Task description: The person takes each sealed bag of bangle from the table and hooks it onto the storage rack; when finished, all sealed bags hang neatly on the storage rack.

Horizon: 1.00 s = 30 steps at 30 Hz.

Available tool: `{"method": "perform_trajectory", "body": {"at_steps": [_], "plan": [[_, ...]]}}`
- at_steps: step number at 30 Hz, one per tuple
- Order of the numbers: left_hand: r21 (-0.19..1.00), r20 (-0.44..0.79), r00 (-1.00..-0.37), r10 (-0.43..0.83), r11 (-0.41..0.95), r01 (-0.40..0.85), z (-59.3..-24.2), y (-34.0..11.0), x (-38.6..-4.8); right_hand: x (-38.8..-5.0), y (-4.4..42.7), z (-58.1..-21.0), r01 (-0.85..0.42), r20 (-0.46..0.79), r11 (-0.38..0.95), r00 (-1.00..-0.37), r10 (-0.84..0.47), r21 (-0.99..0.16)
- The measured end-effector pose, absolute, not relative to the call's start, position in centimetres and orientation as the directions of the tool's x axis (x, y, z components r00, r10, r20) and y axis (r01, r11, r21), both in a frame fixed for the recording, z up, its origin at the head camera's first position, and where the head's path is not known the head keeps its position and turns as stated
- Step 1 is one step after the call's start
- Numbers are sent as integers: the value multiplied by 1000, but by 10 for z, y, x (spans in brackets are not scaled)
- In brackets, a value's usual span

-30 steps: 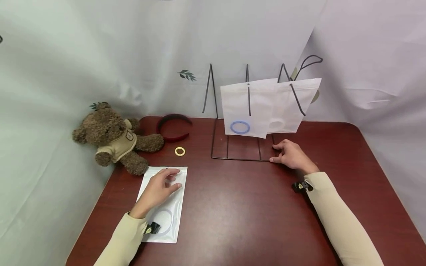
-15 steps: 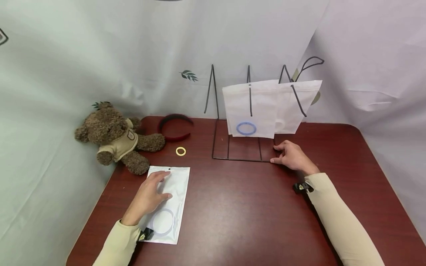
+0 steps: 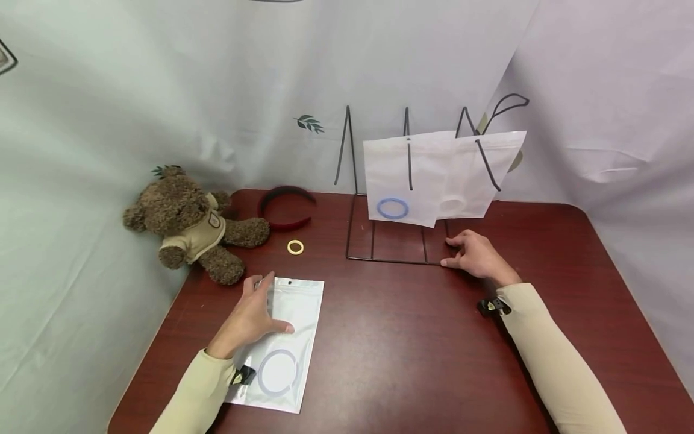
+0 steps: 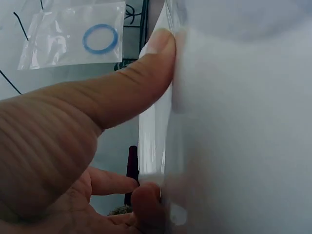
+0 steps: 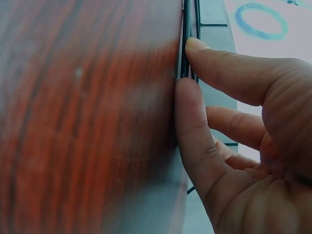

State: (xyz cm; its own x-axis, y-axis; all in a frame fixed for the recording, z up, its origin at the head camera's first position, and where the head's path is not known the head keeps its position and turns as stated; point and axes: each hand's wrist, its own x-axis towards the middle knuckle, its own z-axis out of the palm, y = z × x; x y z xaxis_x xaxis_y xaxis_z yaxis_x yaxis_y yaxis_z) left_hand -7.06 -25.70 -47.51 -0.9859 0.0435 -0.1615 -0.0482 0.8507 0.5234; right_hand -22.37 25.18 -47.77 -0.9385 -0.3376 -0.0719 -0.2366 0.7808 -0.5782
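Note:
My left hand (image 3: 249, 322) lies on a flat white zip pouch (image 3: 298, 313) at the table's front left. A pale lavender ring (image 3: 261, 372), like a bangle, shows through its clear face. In the left wrist view the thumb (image 4: 158, 46) touches the pouch and the fingers reach its far end, spread apart. My right hand (image 3: 474, 259) pinches the front right corner of a black wire rack (image 3: 396, 261) between thumb and finger. From the rack's prongs hang two similar pouches, one in front (image 3: 387, 169) with a blue ring (image 3: 379, 208), another behind (image 3: 468, 181).
A brown teddy bear (image 3: 181, 205) leans at the left against the pale cloth backdrop (image 3: 260, 78). Beside it lie a dark red headband (image 3: 285, 227) and a small yellow ring (image 3: 295, 252). The red-brown table (image 3: 390, 349) extends in front of the rack.
The pouch under my left hand has slid right and turned slightly, with the hand shifting on it. The front hanging pouch swung right, then back left. My right hand has stayed on the rack.

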Motion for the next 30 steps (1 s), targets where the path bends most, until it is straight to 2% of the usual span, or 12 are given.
{"method": "perform_trajectory", "body": {"at_steps": [13, 18, 25, 30], "plan": [[475, 15, -996, 92, 875, 88, -474, -264, -91, -225, 252, -478, -240, -68, 791, -941, -333, -562], [547, 49, -992, 116, 828, 124, -472, -266, -96, -226, 252, -479, -226, -78, 791, -943, -325, -568], [706, 3, -990, 142, 701, 102, -461, -267, -104, -225, 253, -480, -212, -92, 770, -939, -331, -602], [771, 29, -981, 191, 621, 143, -451, -266, -109, -223, 250, -482, -222, -95, 757, -932, -350, -615]]}}
